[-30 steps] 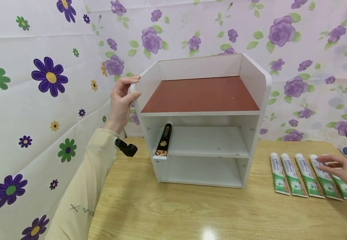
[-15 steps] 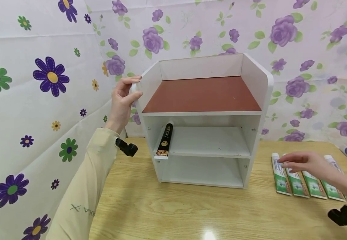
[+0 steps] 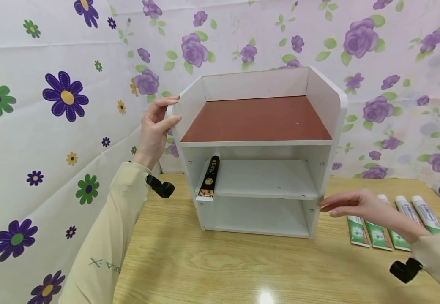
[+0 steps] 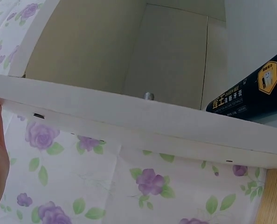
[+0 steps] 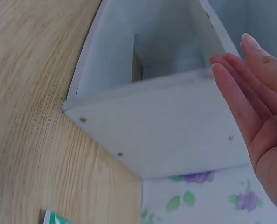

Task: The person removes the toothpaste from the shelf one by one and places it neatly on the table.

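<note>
In the head view my left hand (image 3: pixel 154 131) grips the upper left side panel of a small white shelf unit (image 3: pixel 255 142), thumb in front and fingers over the edge. A black toothpaste tube (image 3: pixel 209 177) lies lengthwise at the left end of the unit's middle shelf (image 3: pixel 265 177); its gold lettering shows in the left wrist view (image 4: pixel 250 91). My right hand (image 3: pixel 362 207) is beside the unit's right side panel, fingers extended and nothing in it. The right wrist view shows that right hand (image 5: pixel 264 102) with its palm bare, fingertips near the panel's front edge.
Several white-and-green toothpaste tubes (image 3: pixel 429 215) lie in a row on the wooden table (image 3: pixel 220 270) at the right, partly hidden behind my right hand and forearm. Flowered cloth (image 3: pixel 242 38) hangs behind the unit and along the left.
My right hand has moved left from over the row of white-and-green tubes to the unit's right side, still empty. The left hand keeps its grip on the panel.
</note>
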Demonstrator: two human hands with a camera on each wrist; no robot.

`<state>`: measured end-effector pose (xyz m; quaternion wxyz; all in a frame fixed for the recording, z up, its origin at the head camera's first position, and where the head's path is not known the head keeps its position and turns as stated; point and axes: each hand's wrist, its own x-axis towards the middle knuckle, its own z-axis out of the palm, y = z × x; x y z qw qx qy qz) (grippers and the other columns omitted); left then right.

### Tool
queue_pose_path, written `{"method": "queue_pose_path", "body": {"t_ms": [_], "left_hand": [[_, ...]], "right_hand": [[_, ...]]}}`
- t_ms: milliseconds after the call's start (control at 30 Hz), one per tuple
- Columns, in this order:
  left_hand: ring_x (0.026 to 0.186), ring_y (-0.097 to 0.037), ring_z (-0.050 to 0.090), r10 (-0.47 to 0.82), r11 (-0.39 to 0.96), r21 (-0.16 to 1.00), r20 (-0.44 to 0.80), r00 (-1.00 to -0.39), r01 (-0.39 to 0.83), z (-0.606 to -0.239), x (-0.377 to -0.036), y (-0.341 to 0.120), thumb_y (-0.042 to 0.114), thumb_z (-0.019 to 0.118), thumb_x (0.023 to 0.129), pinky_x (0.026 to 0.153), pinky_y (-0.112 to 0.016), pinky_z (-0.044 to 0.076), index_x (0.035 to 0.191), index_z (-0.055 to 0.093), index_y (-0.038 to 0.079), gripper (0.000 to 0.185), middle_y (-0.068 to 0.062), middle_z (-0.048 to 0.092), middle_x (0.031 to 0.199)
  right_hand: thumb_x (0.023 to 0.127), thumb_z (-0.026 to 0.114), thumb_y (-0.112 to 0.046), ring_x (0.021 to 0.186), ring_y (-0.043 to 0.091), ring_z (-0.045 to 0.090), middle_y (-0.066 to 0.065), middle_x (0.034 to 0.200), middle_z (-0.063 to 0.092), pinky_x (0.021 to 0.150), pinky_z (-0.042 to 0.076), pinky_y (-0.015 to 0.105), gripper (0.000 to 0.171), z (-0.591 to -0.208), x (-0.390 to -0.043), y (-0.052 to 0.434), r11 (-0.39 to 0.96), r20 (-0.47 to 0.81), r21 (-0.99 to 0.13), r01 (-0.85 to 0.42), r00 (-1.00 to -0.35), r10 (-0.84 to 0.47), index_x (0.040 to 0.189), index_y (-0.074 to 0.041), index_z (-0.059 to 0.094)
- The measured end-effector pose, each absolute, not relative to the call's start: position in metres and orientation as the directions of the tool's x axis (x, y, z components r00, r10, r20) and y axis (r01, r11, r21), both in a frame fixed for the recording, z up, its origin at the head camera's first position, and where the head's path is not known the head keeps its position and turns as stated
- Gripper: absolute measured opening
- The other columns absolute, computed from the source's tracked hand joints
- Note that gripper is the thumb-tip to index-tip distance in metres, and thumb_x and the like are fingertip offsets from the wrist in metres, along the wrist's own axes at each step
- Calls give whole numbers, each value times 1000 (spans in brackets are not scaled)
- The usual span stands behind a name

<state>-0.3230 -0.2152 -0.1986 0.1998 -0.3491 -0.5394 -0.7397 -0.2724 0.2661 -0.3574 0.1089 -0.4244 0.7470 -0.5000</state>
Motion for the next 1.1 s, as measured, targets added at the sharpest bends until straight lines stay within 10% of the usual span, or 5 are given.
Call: {"method": "queue_pose_path", "body": {"t_ms": [300, 1100], "left_hand": [[116, -28, 39, 63, -334, 652, 736, -674, 680, -200, -321, -217, -15, 56, 80, 73, -27, 45, 100, 62, 5, 29, -14, 49, 123], [112, -27, 43, 62, -319, 658, 733, -677, 683, -197, -321, -214, -15, 57, 79, 71, -26, 45, 100, 62, 5, 29, -13, 50, 121]], "right_hand": [[89, 52, 3, 104, 27, 54, 16, 116, 57, 79, 48, 36, 37, -352, -271, 214, 96, 296, -835, -542, -589, -752, 126, 1, 51], [83, 64, -3, 91, 25, 61, 21, 110, 58, 75, 50, 32, 32, -334, -275, 70, 29, 490, -830, -557, -754, -438, 115, 4, 58]]}}
